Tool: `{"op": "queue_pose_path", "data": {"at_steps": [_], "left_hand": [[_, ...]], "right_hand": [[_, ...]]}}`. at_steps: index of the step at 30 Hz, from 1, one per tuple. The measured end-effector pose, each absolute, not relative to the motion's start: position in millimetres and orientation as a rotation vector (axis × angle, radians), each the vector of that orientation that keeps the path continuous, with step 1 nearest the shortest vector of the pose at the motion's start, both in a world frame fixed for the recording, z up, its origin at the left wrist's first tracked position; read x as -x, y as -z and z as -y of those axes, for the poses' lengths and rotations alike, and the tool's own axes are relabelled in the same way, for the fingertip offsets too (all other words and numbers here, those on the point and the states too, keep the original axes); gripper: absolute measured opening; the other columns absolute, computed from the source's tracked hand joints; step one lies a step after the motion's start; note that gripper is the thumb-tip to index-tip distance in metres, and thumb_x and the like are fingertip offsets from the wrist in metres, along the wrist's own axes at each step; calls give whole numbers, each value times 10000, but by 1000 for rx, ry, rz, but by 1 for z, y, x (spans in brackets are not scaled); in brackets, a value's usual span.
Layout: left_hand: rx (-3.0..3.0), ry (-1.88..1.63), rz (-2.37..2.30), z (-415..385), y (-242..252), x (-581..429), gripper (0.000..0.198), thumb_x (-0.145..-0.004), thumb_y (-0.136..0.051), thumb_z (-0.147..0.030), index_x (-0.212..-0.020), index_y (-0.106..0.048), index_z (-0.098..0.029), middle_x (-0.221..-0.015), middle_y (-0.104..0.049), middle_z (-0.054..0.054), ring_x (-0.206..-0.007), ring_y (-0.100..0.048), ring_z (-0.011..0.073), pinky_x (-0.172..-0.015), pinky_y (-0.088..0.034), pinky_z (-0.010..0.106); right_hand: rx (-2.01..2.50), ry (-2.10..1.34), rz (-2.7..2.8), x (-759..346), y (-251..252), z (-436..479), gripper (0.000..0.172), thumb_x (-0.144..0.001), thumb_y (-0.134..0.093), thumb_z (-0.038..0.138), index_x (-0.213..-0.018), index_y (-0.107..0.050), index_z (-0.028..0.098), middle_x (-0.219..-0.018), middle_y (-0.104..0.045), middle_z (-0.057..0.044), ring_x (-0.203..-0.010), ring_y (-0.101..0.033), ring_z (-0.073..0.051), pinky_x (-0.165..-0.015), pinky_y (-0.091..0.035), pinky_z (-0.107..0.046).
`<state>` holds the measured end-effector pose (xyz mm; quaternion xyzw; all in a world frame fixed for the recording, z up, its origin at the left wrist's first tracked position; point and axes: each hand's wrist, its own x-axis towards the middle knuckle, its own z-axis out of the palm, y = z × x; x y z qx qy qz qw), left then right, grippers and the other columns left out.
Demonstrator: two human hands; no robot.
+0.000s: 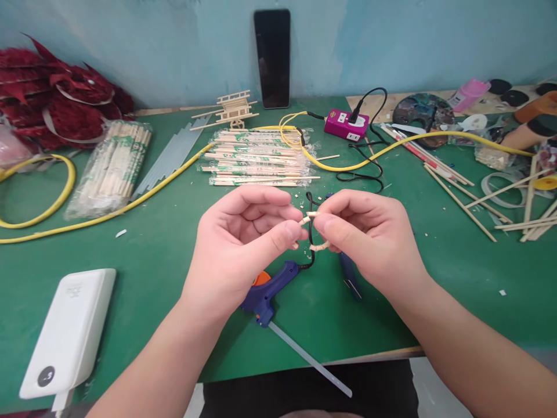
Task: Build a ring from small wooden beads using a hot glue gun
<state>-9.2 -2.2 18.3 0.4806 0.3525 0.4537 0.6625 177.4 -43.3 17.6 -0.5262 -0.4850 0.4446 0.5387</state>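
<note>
A green flat surface is spread across the whole view. At its far left corner a heap of dark red feathery material is piled, and a long yellow cable is laid across the surface from the left edge towards the right.

The left hand and the right hand are raised above the middle of the surface, fingertips turned towards each other and almost touching.

A white rectangular power bank is placed near the front left edge. A bundle of plastic-wrapped wooden chopsticks is laid beyond the hands, and a second clear bag of wooden sticks is set well to its left. A black smartphone is propped upright against the pale blue wall.

A blue and orange hot-glue gun is seen lying beneath the hands, with a clear glue stick projecting from its rear. A magenta power strip is placed behind the right hand.

A short pale wooden stick piece is held in the air between the hands, above the glue gun: each grip is clenched on one end of it. A second short wooden piece is pinched lower down in the right hand.
</note>
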Motion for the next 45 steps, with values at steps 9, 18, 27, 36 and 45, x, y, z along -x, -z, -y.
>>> {"op": "queue_pose_path", "data": {"at_steps": [9,18,27,36,45], "left_hand": [[-1125,-1087,-821,4,-18,8,197,-859,-938,-107,-944,-806,-226,-900,-831,2,-759,-822,157,-757,-729,273],[-1159,-1099,-804,4,-17,8,184,-875,-928,-94,-955,-809,-208,-906,-829,13,-764,-805,150,-759,-717,273],[-1195,-1120,-805,4,-16,8,181,-881,-912,-71,-955,-813,-203,-903,-833,21,-782,-812,157,-781,-720,280],[-1190,-1110,-784,5,-16,8,189,-887,-885,-33,-949,-807,-193,-890,-835,13,-765,-820,148,-751,-722,250],[-1320,-1182,-845,8,-17,5,183,-871,-898,-49,-933,-810,-197,-882,-828,17,-793,-819,157,-766,-728,255]], "right_hand": [[1238,-1048,1158,-177,-17,44,186,-910,-791,159,-740,-748,221,-666,-718,31,-539,-576,-96,-475,-459,-233],[1221,-1069,1189,-178,-19,43,193,-900,-776,123,-729,-736,204,-645,-703,43,-531,-572,-74,-463,-431,-205],[1217,-1062,1198,-179,-19,43,192,-890,-776,111,-726,-737,204,-649,-713,47,-553,-605,-71,-471,-442,-188],[1175,-1099,1182,-178,-19,41,204,-891,-754,75,-735,-760,208,-676,-757,46,-537,-613,-61,-456,-445,-174],[1206,-1099,1190,-178,-19,42,199,-892,-772,93,-729,-750,207,-652,-729,52,-546,-609,-64,-472,-454,-174]]}}
